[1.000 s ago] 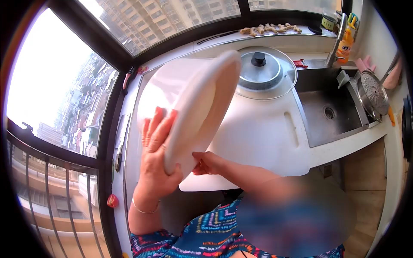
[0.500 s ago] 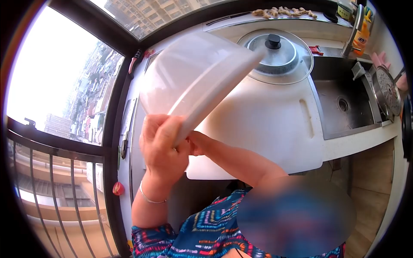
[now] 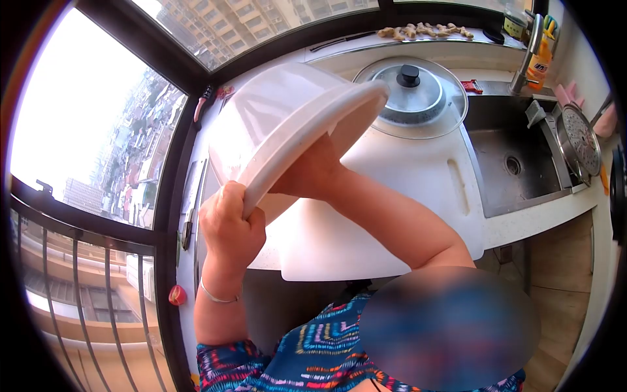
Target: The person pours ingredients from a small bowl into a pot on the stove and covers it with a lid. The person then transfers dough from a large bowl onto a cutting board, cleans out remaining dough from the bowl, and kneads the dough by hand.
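Note:
A large translucent white plastic basin (image 3: 271, 104) is held up tilted above the counter, its opening facing down and toward me. My left hand (image 3: 232, 219) is closed round the lower left part of its rim, thumb and fingers on either side. Inside the opening is my right hand (image 3: 313, 170), back of the hand toward me. The rim and basin wall hide its fingers, so what they touch is not visible. Under the basin lies a white cutting board (image 3: 392, 202) with a slot near its right end.
A glass lid (image 3: 431, 117) with a black knob rests at the board's far end. To the right is a steel sink (image 3: 503, 157) with a tap (image 3: 530, 55). Ginger pieces (image 3: 424, 30) line the back ledge. Knives (image 3: 204, 103) and a cut tomato (image 3: 177, 295) lie along the left ledge.
The basin has tipped so more of its inside faces me. My right hand has moved from beside the left hand up into its opening. My left hand has shifted slightly left and down.

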Tool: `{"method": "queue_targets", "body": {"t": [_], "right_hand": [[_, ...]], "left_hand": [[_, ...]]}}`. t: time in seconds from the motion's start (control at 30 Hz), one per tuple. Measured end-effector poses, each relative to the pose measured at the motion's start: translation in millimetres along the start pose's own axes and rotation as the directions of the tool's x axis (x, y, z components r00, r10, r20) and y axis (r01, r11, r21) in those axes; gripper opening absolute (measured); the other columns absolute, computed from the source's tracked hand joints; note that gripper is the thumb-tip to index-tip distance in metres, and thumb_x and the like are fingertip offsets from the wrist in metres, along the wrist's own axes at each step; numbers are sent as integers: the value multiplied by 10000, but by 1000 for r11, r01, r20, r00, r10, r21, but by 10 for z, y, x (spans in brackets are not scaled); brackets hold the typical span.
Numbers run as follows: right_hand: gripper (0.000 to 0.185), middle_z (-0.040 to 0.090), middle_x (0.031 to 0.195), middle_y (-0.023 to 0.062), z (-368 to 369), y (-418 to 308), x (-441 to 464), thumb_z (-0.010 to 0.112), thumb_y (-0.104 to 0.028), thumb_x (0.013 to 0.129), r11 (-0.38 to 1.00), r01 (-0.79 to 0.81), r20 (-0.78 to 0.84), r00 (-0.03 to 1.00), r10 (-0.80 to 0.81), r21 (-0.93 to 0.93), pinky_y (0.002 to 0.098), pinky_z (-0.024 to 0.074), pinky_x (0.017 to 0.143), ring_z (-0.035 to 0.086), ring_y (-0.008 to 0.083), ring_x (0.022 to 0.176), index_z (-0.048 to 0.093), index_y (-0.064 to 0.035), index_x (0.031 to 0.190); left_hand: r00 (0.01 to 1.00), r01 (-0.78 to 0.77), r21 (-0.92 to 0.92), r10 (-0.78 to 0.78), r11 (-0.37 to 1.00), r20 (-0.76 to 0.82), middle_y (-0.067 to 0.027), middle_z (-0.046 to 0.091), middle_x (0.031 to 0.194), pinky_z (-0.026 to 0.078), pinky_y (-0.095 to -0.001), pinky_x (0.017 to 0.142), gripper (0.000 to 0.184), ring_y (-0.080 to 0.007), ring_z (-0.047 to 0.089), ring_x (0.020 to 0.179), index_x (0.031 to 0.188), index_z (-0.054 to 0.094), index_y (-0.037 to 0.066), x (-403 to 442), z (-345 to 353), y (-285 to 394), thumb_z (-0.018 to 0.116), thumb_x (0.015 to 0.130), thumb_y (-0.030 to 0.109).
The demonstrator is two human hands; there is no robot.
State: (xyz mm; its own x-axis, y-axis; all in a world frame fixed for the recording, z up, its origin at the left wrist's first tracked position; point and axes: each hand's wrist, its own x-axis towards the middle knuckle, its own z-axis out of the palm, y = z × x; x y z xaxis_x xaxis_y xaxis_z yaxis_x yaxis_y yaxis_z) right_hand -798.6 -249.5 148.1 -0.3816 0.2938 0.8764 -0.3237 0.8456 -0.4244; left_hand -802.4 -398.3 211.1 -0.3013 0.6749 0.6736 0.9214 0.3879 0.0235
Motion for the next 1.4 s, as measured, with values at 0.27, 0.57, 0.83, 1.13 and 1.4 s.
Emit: {"method": "queue_targets", "body": {"t": [0.27,0.57,0.83,1.13,1.4], "right_hand": [[477,470,1158,89,342,328,-308,615,-257,737,587,-366,171,916,362,722,423,369,895,440,283,1089,456,-103,1160],[387,499,1033,83,-276,469,-1278,634,-13,570,980,-100,381,911,159,-172,399,396,773,463,281,984,571,-123,936],[206,477,1040,96,-822,-54,-1073,638,-119,644,914,-248,590,702,398,-321,396,375,829,436,269,1008,619,-117,849],[416,333,1308,74,-158,-16,35,497,-317,802,996,-44,335,942,14,81,422,213,1008,276,256,1227,456,-167,1189],[565,353,1293,53,399,218,144,426,-489,821,925,248,455,885,-95,-289,420,172,1029,283,201,1228,335,-175,1282]], "left_hand": [[994,-77,-20,78,997,80,-136,418,547,355,-376,434,191,-324,434,462,646,388,37,39,16,117,500,524,-58],[995,41,65,-47,997,92,-158,464,577,379,-400,468,178,-353,477,509,682,407,32,139,38,77,512,570,-59],[991,30,73,-40,997,132,-155,434,574,382,-415,495,171,-357,476,547,645,368,23,174,4,82,499,562,-50],[990,-40,41,34,998,140,-147,444,568,372,-408,477,177,-353,471,520,611,368,27,89,-27,98,504,524,-45],[979,-117,-17,118,993,168,-102,402,523,345,-382,403,231,-308,444,458,577,318,48,39,-26,187,515,509,-52]]}}
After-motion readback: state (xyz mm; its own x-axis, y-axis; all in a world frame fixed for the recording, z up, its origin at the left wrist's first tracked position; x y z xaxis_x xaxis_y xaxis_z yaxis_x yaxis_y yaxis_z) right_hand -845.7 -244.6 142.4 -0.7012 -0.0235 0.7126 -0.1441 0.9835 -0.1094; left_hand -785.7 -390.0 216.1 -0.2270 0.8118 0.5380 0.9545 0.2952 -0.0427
